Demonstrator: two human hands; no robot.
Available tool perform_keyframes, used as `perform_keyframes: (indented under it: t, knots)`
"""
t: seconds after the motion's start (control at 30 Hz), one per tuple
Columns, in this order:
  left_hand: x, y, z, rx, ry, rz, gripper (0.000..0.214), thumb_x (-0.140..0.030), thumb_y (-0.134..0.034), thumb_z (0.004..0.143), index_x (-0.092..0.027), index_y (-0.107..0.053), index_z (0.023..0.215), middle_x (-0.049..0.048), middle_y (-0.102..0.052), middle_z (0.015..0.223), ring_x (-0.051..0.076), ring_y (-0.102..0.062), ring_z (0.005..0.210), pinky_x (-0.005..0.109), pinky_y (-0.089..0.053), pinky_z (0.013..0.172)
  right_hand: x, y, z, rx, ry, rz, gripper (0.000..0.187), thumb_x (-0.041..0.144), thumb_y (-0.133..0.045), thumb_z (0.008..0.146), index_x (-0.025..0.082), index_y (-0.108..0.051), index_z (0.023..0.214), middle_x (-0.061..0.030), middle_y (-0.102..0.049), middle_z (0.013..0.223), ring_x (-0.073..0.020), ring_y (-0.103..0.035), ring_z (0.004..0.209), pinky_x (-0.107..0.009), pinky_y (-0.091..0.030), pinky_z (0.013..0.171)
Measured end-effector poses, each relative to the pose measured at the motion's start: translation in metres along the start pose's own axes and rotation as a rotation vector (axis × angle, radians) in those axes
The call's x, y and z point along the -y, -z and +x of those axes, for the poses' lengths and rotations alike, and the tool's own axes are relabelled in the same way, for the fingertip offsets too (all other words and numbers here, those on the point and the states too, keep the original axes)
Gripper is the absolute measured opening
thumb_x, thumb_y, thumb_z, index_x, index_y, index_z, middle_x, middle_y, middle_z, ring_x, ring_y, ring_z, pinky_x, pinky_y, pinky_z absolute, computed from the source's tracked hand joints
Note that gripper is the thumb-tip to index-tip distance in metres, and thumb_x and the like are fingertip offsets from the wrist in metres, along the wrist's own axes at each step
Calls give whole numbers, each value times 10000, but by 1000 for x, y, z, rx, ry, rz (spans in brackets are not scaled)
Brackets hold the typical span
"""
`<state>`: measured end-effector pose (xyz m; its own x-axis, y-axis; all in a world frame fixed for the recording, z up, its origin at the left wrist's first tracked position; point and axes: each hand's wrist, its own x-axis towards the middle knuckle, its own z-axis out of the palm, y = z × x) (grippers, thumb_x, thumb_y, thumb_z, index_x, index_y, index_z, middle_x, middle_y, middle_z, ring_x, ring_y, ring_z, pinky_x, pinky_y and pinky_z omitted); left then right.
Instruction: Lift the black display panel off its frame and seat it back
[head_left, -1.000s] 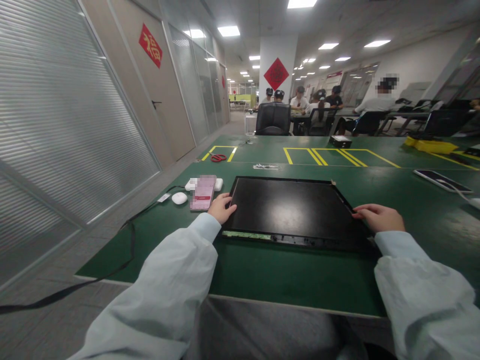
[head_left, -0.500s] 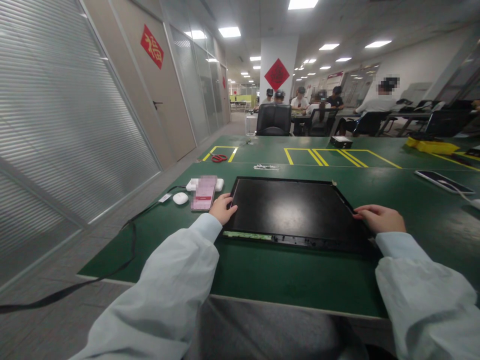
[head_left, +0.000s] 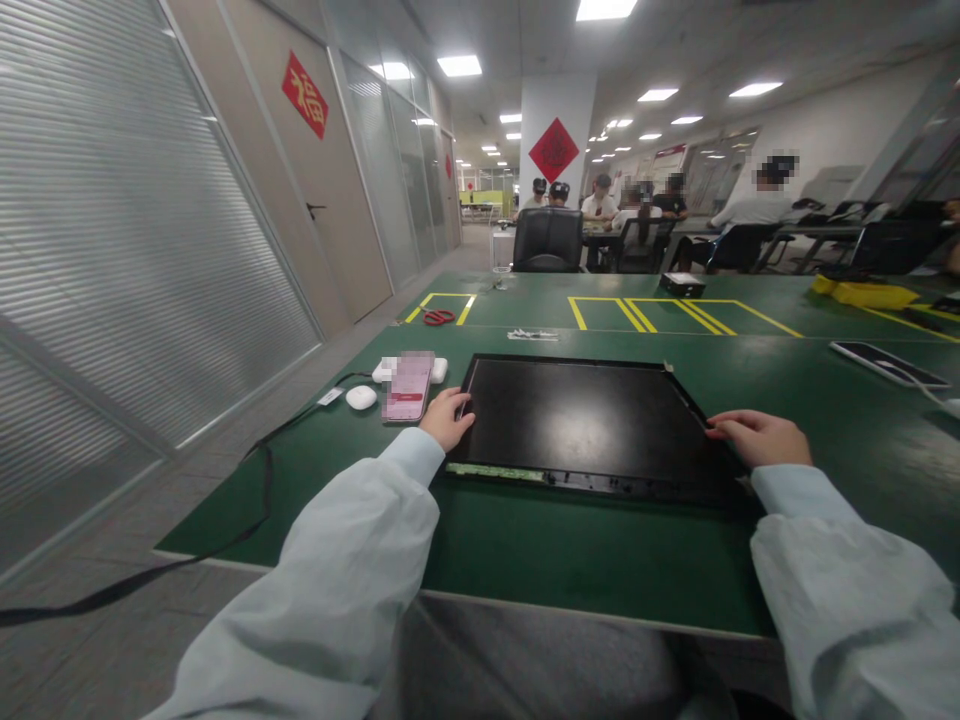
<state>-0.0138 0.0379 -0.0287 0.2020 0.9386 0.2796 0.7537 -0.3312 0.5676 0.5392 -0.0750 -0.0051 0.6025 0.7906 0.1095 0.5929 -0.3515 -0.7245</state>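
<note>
The bare left hand [head_left: 447, 421] grasps the left edge of the black rectangular screen panel [head_left: 577, 415], which lies on the green table [head_left: 577, 560]; its green-and-black near strip [head_left: 502, 471] is exposed. The bare right hand [head_left: 763, 438] pinches the right edge. Handling looks unfinished: neither grip is released.

Slim pink-screened phone [head_left: 407, 392]: centre left of my feed, overlapping a white plastic object [head_left: 440, 370].
Rounded white puck [head_left: 361, 397]: I see it just left of that phone.
Red-handled scissors [head_left: 439, 317]: higher up, left of centre, beside yellow tape strips [head_left: 466, 309].
Dark-screened phone [head_left: 885, 362]: far right.
Black padded chair [head_left: 547, 240]: upper centre, below a red diamond poster [head_left: 554, 150] on a white pillar [head_left: 536, 97].
Seated person in a white top [head_left: 750, 208]: upper right, small on my feed.
</note>
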Motion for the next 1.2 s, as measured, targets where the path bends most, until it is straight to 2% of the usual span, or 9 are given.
perform_keyframes:
  t: [0.13,0.27,0.4,0.6,0.73,0.8,0.9,1.03,1.2]
  knots:
    - [-5,1,-1,-4,10,12,459,-246,-781,895,-197,-816,1350,172,-753,1542,375,-660,1546,560,-462,1377,7,0,-6,-24,-52,-3,351,478,-683,643,275,-870,859,-55,-873,851,-344,-790,977,-437,-588,879]
    - [-12,5,-4,19,41,28,464,-250,-751,934,-185,-792,1391,182,-776,1526,388,-674,1522,565,-470,1363,10,1,-8,-8,-28,-26,330,464,-696,680,266,-863,884,-65,-878,885,-338,-785,1017,-416,-593,895]
    - [-14,8,-5,17,66,-8,490,-231,-759,907,-216,-796,1396,156,-823,1455,390,-710,1468,555,-505,1333,5,0,-6,-11,-31,-14,311,451,-702,698,267,-858,894,-65,-873,877,-341,-790,1025,-417,-603,888]
    - [-15,9,-4,25,108,-47,546,-137,-708,888,-176,-781,1428,183,-785,1531,369,-711,1487,522,-501,1343,-8,-3,-1,-61,9,-17,295,455,-697,733,286,-870,903,-65,-877,950,-309,-764,879,-457,-611,884]
    - [-17,9,-5,20,114,-70,546,-122,-724,883,-192,-785,1421,166,-794,1524,366,-718,1481,523,-506,1340,-13,-8,6,-154,58,-48,248,440,-718,709,287,-849,854,-74,-839,888,-308,-745,846,-471,-604,843]
    - [-17,9,-5,19,116,-68,544,-124,-724,889,-190,-785,1425,167,-791,1530,363,-723,1477,518,-512,1336,-13,-12,8,-129,74,-40,267,409,-710,680,290,-842,878,-51,-814,848,-292,-740,830,-466,-608,843]
    - [-15,8,-5,23,120,-64,545,-128,-711,902,-172,-779,1441,178,-782,1548,362,-727,1476,511,-516,1332,-14,-18,11,-22,68,-46,306,380,-705,629,295,-845,888,-20,-780,781,-269,-728,775,-449,-609,813]
    - [-13,8,-5,4,115,-84,541,-128,-729,867,-212,-805,1396,147,-831,1470,368,-759,1427,531,-541,1308,-16,-19,16,52,97,-69,288,384,-715,611,312,-859,849,-17,-784,753,-272,-734,755,-443,-615,774]
    - [-12,10,-5,-10,160,-166,524,-77,-710,815,-235,-840,1297,111,-876,1378,352,-804,1352,529,-570,1277,-16,-16,17,70,48,-90,261,367,-728,626,320,-870,841,-34,-823,841,-299,-761,839,-508,-639,904]
